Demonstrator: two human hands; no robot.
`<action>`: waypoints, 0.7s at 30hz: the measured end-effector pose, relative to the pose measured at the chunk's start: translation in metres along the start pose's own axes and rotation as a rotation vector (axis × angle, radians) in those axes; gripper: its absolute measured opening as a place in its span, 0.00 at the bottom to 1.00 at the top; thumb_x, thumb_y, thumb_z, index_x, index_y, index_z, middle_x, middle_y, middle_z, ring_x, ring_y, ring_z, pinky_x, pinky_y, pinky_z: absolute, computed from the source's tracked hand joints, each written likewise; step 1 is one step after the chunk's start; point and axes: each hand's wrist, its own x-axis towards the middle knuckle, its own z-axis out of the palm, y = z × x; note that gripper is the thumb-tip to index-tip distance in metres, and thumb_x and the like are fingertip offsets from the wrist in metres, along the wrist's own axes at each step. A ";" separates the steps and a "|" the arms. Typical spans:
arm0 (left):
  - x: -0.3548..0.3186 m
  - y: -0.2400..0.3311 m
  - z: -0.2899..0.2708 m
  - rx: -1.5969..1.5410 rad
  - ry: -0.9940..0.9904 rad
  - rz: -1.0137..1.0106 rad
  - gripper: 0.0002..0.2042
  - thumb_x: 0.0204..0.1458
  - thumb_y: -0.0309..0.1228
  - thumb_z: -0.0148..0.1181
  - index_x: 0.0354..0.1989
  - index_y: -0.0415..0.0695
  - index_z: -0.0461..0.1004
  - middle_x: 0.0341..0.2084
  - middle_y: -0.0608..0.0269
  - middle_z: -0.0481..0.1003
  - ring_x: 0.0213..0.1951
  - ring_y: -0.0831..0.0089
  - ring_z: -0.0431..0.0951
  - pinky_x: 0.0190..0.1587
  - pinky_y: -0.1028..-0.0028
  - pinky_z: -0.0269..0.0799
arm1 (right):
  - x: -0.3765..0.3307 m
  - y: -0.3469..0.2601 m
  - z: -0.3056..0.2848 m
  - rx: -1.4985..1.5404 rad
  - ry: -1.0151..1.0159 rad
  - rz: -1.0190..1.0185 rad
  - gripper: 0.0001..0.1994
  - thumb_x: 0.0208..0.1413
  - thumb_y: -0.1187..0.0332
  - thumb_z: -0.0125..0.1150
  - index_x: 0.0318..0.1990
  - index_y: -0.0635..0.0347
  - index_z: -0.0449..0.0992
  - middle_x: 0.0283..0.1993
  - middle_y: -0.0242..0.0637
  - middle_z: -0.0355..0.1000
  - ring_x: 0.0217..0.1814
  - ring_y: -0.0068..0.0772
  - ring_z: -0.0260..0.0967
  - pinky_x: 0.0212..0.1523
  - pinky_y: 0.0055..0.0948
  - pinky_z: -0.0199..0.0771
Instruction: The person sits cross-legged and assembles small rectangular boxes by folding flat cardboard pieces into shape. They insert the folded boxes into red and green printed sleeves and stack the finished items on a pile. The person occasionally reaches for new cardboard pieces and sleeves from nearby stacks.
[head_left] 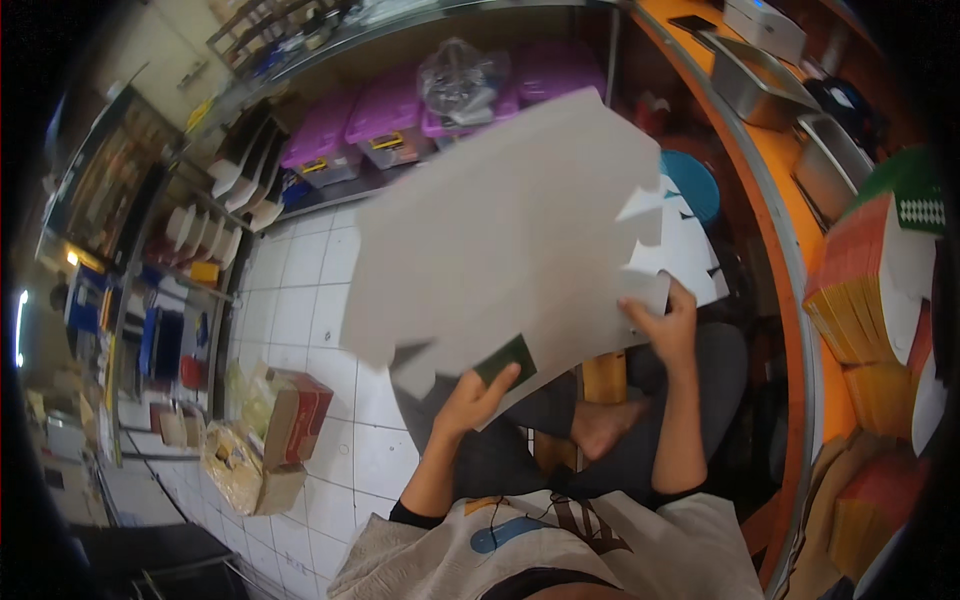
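A large grey cardboard sheet (500, 230) with notched, tabbed edges is held tilted over my lap. My left hand (472, 398) is closed on its lower edge, thumb on top, beside a dark green patch (507, 360) that looks like a folded flap. At the right edge, my right hand (670, 322) pinches a tab between thumb and fingers. Beneath that side shows a white sheet (682, 245) with similar cut edges. My crossed legs are partly hidden under the cardboard.
On the tiled floor at left stands an open carton (300, 415) with plastic bags. Purple-lidded bins (395, 110) line the back shelf. An orange counter (765, 190) at right carries metal pans (757, 85) and stacked folded boxes (862, 285). A teal round object (692, 185) is behind the sheets.
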 end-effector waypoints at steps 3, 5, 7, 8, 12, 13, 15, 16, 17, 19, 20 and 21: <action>-0.040 -0.017 -0.008 -0.015 0.134 -0.062 0.15 0.58 0.37 0.51 0.41 0.36 0.71 0.31 0.62 0.74 0.35 0.75 0.70 0.40 0.74 0.67 | -0.012 0.021 0.044 0.099 -0.064 -0.156 0.27 0.49 0.66 0.61 0.56 0.63 0.62 0.50 0.37 0.64 0.51 0.28 0.60 0.54 0.28 0.59; -0.062 -0.017 -0.015 0.239 0.124 -0.102 0.15 0.57 0.37 0.52 0.44 0.37 0.70 0.35 0.64 0.73 0.39 0.75 0.70 0.42 0.74 0.66 | -0.023 0.042 0.085 0.546 -0.100 0.032 0.28 0.53 0.60 0.60 0.57 0.61 0.57 0.49 0.33 0.63 0.51 0.27 0.60 0.54 0.25 0.58; -0.085 -0.023 -0.024 0.283 0.160 -0.111 0.16 0.57 0.37 0.52 0.46 0.38 0.69 0.38 0.64 0.72 0.42 0.74 0.69 0.44 0.73 0.66 | -0.023 0.081 0.169 0.443 0.257 0.167 0.25 0.58 0.58 0.53 0.57 0.60 0.54 0.50 0.32 0.62 0.51 0.24 0.59 0.54 0.24 0.57; -0.099 -0.032 -0.031 0.187 0.204 -0.092 0.16 0.57 0.37 0.52 0.47 0.38 0.68 0.39 0.63 0.72 0.43 0.73 0.69 0.45 0.73 0.66 | -0.030 0.074 0.203 0.381 0.341 0.200 0.24 0.59 0.57 0.51 0.57 0.60 0.53 0.51 0.32 0.61 0.51 0.23 0.59 0.53 0.23 0.57; -0.147 -0.049 -0.080 -0.088 0.528 -0.249 0.16 0.57 0.37 0.52 0.47 0.38 0.69 0.40 0.62 0.73 0.41 0.73 0.71 0.45 0.73 0.67 | -0.061 0.011 0.189 0.337 -0.518 0.057 0.18 0.58 0.59 0.53 0.48 0.64 0.64 0.46 0.35 0.65 0.46 0.19 0.61 0.46 0.21 0.62; -0.150 -0.040 -0.087 -0.132 0.616 -0.227 0.15 0.57 0.36 0.52 0.47 0.37 0.69 0.40 0.63 0.73 0.41 0.74 0.71 0.45 0.73 0.67 | -0.056 0.024 0.178 0.334 -0.833 0.012 0.17 0.57 0.60 0.55 0.45 0.65 0.68 0.43 0.36 0.68 0.44 0.18 0.63 0.43 0.21 0.65; -0.159 -0.041 -0.102 -0.186 0.619 -0.330 0.15 0.57 0.35 0.52 0.47 0.35 0.68 0.39 0.62 0.73 0.41 0.75 0.71 0.45 0.74 0.67 | -0.058 0.014 0.188 -0.054 -1.013 -0.065 0.14 0.54 0.62 0.59 0.31 0.68 0.71 0.32 0.41 0.69 0.35 0.27 0.71 0.35 0.28 0.70; -0.160 -0.047 -0.107 -0.187 0.627 -0.362 0.17 0.57 0.35 0.53 0.48 0.35 0.66 0.39 0.62 0.73 0.41 0.75 0.71 0.46 0.74 0.67 | -0.065 0.010 0.197 0.172 -0.983 0.143 0.15 0.51 0.65 0.62 0.21 0.68 0.68 0.19 0.36 0.66 0.16 0.24 0.68 0.17 0.25 0.65; -0.161 -0.055 -0.110 -0.196 0.636 -0.392 0.18 0.56 0.36 0.53 0.49 0.35 0.65 0.40 0.61 0.72 0.41 0.75 0.71 0.46 0.74 0.67 | -0.067 0.010 0.208 0.195 -0.942 0.105 0.15 0.51 0.66 0.62 0.22 0.68 0.68 0.17 0.36 0.65 0.14 0.24 0.67 0.15 0.24 0.63; -0.162 -0.087 -0.102 0.220 0.881 -0.331 0.28 0.51 0.37 0.59 0.54 0.32 0.57 0.47 0.50 0.65 0.50 0.64 0.64 0.53 0.65 0.58 | -0.073 0.013 0.231 0.241 -0.879 0.025 0.14 0.51 0.68 0.62 0.22 0.68 0.68 0.15 0.36 0.64 0.10 0.24 0.65 0.11 0.23 0.60; -0.162 -0.111 -0.091 0.529 1.016 -0.335 0.30 0.50 0.37 0.60 0.55 0.32 0.55 0.49 0.47 0.63 0.52 0.60 0.62 0.55 0.63 0.55 | -0.072 0.011 0.240 0.226 -0.871 0.025 0.12 0.50 0.70 0.62 0.25 0.69 0.69 0.14 0.36 0.64 0.09 0.25 0.66 0.10 0.24 0.60; -0.155 -0.111 -0.084 0.855 1.144 -0.325 0.32 0.49 0.37 0.61 0.55 0.31 0.54 0.50 0.44 0.60 0.53 0.57 0.59 0.56 0.60 0.52 | -0.072 0.008 0.250 0.205 -0.876 0.018 0.11 0.50 0.70 0.62 0.25 0.69 0.69 0.14 0.36 0.65 0.09 0.25 0.66 0.10 0.24 0.60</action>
